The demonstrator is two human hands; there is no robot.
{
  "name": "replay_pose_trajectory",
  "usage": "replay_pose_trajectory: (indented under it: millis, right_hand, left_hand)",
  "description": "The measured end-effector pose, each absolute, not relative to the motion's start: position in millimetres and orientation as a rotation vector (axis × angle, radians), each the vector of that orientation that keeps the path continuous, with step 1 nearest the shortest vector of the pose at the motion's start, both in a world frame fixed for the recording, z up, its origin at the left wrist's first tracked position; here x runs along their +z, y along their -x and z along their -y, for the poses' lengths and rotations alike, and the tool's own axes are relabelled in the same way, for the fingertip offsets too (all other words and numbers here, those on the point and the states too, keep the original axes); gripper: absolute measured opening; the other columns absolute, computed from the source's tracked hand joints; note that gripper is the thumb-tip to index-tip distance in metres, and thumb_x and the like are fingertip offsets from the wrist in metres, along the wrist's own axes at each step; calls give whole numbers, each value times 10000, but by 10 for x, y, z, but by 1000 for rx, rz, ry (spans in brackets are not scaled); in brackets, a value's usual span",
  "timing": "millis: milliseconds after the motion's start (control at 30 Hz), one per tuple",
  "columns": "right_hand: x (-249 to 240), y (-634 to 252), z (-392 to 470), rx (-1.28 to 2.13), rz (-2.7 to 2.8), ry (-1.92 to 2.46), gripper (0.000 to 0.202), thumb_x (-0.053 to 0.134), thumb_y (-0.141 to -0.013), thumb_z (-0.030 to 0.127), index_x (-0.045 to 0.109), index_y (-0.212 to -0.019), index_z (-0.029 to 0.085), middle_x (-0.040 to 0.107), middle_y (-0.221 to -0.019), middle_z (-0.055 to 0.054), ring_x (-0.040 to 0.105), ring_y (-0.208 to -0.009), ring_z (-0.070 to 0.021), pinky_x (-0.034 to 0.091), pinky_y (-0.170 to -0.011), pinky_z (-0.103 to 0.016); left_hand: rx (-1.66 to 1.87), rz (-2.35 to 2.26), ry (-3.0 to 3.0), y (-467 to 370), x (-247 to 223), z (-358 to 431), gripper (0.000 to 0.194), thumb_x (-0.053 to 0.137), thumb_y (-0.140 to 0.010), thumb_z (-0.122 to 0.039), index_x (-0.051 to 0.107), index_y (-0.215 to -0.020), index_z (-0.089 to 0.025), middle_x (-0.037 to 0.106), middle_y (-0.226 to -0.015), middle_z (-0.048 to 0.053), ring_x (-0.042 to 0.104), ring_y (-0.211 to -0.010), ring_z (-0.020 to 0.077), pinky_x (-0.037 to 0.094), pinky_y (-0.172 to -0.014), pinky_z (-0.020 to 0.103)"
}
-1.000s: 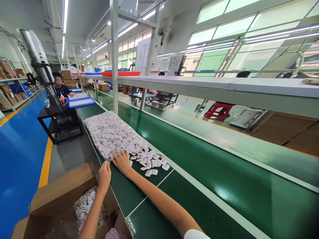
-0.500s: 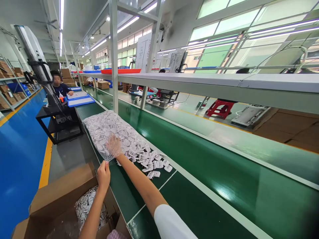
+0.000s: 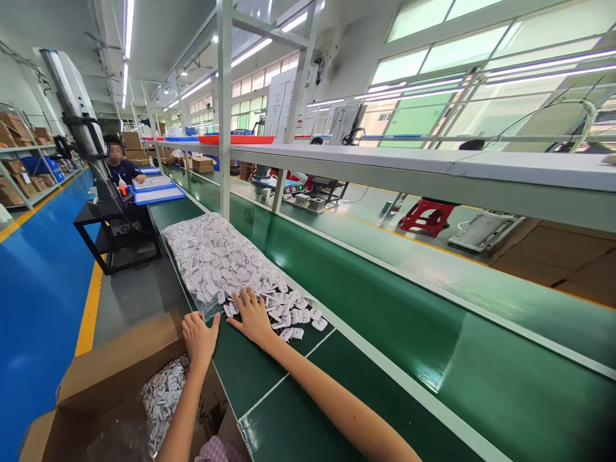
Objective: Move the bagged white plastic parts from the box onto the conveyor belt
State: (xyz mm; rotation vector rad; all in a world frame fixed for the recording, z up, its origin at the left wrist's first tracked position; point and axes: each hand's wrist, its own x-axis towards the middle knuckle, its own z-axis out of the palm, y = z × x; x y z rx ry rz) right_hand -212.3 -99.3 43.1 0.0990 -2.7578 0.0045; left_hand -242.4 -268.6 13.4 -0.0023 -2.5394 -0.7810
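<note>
Filling a clear bag [image 3: 206,256] on the green bench [image 3: 245,372], white pieces [image 3: 302,316] spill from one end. The left hand [image 3: 201,335], unclenched, is beside the bag; the right hand [image 3: 251,317], spread, meets the spill. A cardboard box [image 3: 120,350] holds pale parts [image 3: 164,394].

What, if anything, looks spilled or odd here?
Loose white pieces lie scattered on the green bench by the right hand, outside the clear bag that holds many more, so they look spilled. No damage shows.
</note>
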Motion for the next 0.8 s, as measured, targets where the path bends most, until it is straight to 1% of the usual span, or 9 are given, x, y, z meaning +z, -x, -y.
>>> replay_pose_trajectory:
  millis: [67,133,267,333,400,533,667,733,800]
  right_hand:
    - [414,2117,1003,-7,2762,-86,670,537,-889,575,396,-1439,218,377,-1461,-177,373,-1278,-406,422,-932,-546]
    - [432,2195,1021,-17,2756,-100,561,546,-909,514,468,-1378,215,431,-1413,-171,427,-1228,-377,465,-891,-491]
    - [522,2447,1019,-16,2728,-129,307,535,-953,348,582,-1193,162,534,-1274,-133,523,-1128,-276,511,-837,-395]
    - [564,2577,1043,-5,2704,-130,257,537,-961,315,589,-1147,145,550,-1234,-112,555,-1085,-244,521,-831,-389]
    - [591,2701,1127,11,2672,-164,263,546,-960,308,580,-1164,145,541,-1252,-111,554,-1099,-242,513,-870,-413]
    - [611,2966,1428,57,2618,-311,338,561,-952,336,548,-1238,156,527,-1293,-109,522,-1167,-263,454,-965,-475]
    - [651,3251,1638,112,2588,-308,354,542,-959,374,554,-1233,150,545,-1278,-109,514,-1189,-266,412,-1006,-498]
    - [675,3338,1675,139,2581,-287,397,520,-965,393,529,-1276,146,520,-1327,-125,473,-1243,-282,364,-1046,-523]
    - [689,3345,1694,162,2584,-282,468,492,-970,409,478,-1347,131,457,-1406,-160,396,-1314,-316,293,-1086,-561]
  left_hand:
    - [-749,2559,-59,2454,147,2651,365,573,-868,-479,554,-1012,-144,543,-1064,77,523,-1004,228,444,-874,422]
    - [-720,2571,-116,2484,168,2644,331,570,-882,-435,555,-1035,-143,543,-1094,81,524,-1025,232,448,-882,426]
    - [-679,2587,-175,2490,176,2652,337,577,-884,-409,549,-1090,-144,535,-1146,91,520,-1063,244,457,-888,436]
    - [-671,2594,-166,2469,157,2643,354,580,-880,-415,543,-1107,-145,531,-1155,94,515,-1078,249,457,-890,437]
    - [-665,2599,-146,2449,133,2627,366,584,-878,-416,540,-1121,-146,530,-1162,95,510,-1094,254,456,-897,441]
    - [-654,2593,-120,2442,95,2609,363,596,-877,-393,540,-1134,-142,533,-1171,99,512,-1109,259,464,-906,450]
    - [-655,2575,-81,2460,73,2621,337,602,-876,-373,547,-1110,-137,538,-1156,96,521,-1093,252,472,-899,444]
    - [-656,2562,-64,2461,69,2628,333,600,-878,-367,544,-1111,-137,535,-1158,96,520,-1092,252,471,-898,443]
    - [-656,2550,-50,2455,72,2633,336,598,-879,-364,539,-1120,-138,528,-1167,98,513,-1103,257,468,-903,448]
